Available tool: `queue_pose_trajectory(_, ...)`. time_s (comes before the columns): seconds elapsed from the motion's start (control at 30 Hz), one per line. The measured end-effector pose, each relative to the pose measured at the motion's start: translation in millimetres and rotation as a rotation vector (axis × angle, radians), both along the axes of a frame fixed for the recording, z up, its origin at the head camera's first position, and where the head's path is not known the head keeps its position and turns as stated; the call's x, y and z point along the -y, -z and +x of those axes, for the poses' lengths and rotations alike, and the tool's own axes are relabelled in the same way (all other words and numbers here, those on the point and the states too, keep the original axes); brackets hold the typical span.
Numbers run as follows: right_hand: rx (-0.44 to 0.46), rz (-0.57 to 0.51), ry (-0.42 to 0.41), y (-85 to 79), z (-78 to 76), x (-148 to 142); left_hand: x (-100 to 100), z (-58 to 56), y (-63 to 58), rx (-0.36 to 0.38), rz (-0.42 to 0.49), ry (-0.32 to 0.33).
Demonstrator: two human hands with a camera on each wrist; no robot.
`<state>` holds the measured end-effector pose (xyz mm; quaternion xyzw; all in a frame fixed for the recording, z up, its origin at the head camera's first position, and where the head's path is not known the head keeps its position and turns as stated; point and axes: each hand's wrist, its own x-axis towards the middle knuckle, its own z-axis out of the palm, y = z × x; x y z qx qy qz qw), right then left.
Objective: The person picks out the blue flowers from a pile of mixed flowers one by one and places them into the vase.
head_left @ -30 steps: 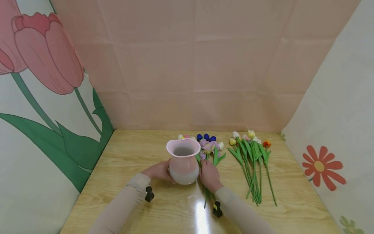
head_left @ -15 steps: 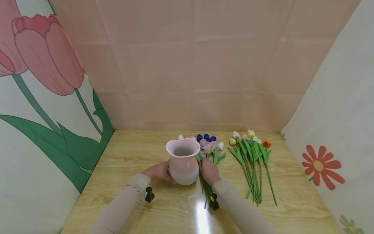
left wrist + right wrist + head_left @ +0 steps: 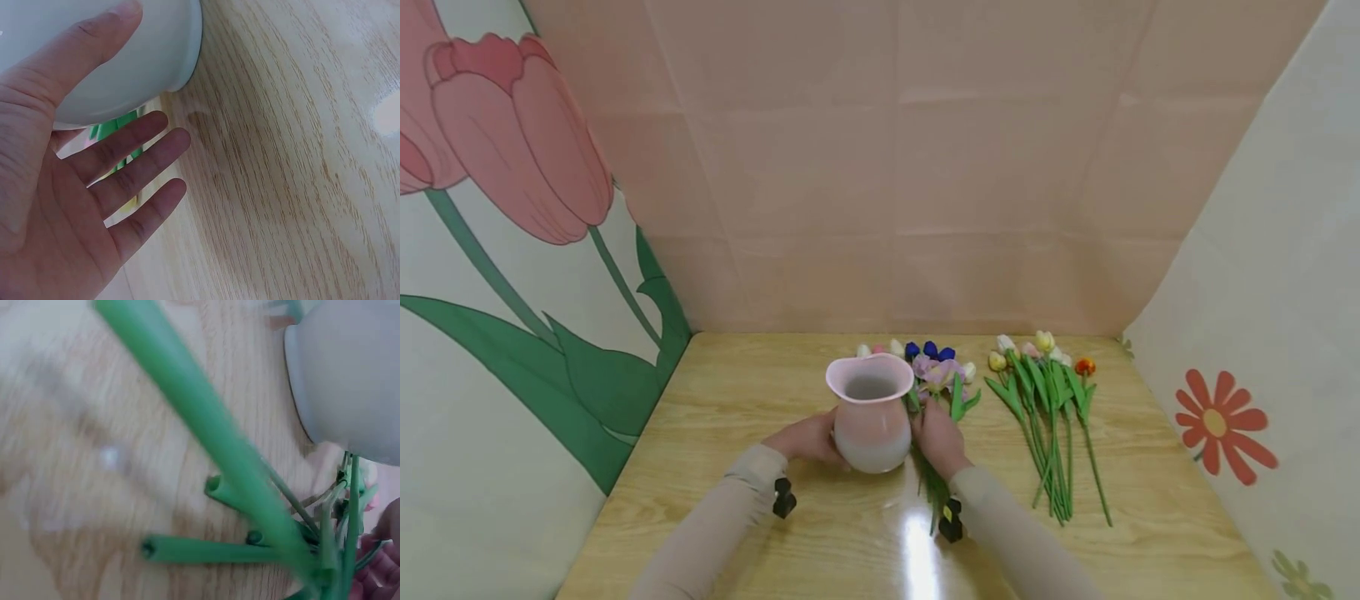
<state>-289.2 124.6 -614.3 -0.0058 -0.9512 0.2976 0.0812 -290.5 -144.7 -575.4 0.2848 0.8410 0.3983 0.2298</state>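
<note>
A pink-and-white vase [image 3: 872, 433] with a wavy rim stands upright in the middle of the table. My left hand [image 3: 808, 437] rests against its left side; in the left wrist view the thumb lies along the vase wall and three fingers [image 3: 140, 184] extend loosely below it. Just right of the vase, my right hand [image 3: 942, 437] pinches green stems below purple flowers [image 3: 940, 373]. The right wrist view has one blurred stem [image 3: 187, 412] close to the camera, with the fingers partly out of frame. Blue tulips [image 3: 930, 350] lie behind the purple flowers.
On the right of the wooden table [image 3: 737, 392] lies a second bunch of tulips [image 3: 1052, 417], white and yellow, with an orange tulip [image 3: 1085, 367] beside it. White and pink blooms [image 3: 878, 350] show behind the vase. A pink-beige backdrop [image 3: 880, 183] closes off the far edge.
My right hand shifts slightly among the stems, and the purple flowers and nearby leaves move a little with it. The left hand and the vase stay where they were.
</note>
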Motion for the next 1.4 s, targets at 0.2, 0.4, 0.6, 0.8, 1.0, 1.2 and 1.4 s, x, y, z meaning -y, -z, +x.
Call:
queue_pose_trajectory(0.2, -0.116, -0.139, 0.004, -5.9, -3.1, -2, 0, -3.3, 2.3, -0.020, 0.004, 0.012)
queue_pose_trajectory(0.4, -0.231, -0.233, -0.025, -19.5, 0.2, -8, 1, -3.4, 2.9, -0.015, 0.000, 0.015)
queue_pose_trajectory(0.6, -0.414, -0.153, -0.017, -34.0, -1.5, -27, 0, 0.9, -1.7, -0.009, 0.019, 0.019)
queue_pose_trajectory(0.8, -0.594, -0.014, 0.023, -40.0, -5.7, -57, -1, 3.9, -4.2, -0.017, 0.006, 0.000)
queue_pose_trajectory(1.0, -0.660, 0.037, 0.081, -47.7, -1.1, -93, -2, 4.0, -5.2, -0.032, -0.002, -0.009)
queue_pose_trajectory(1.2, -0.610, 0.071, 0.208, -47.0, 2.2, -134, -1, 3.6, -4.8, -0.029, -0.012, -0.008)
queue_pose_trajectory(1.4, -0.655, 0.085, 0.309, -45.9, 4.5, -169, 0, 3.7, -6.6, -0.011, -0.020, -0.008)
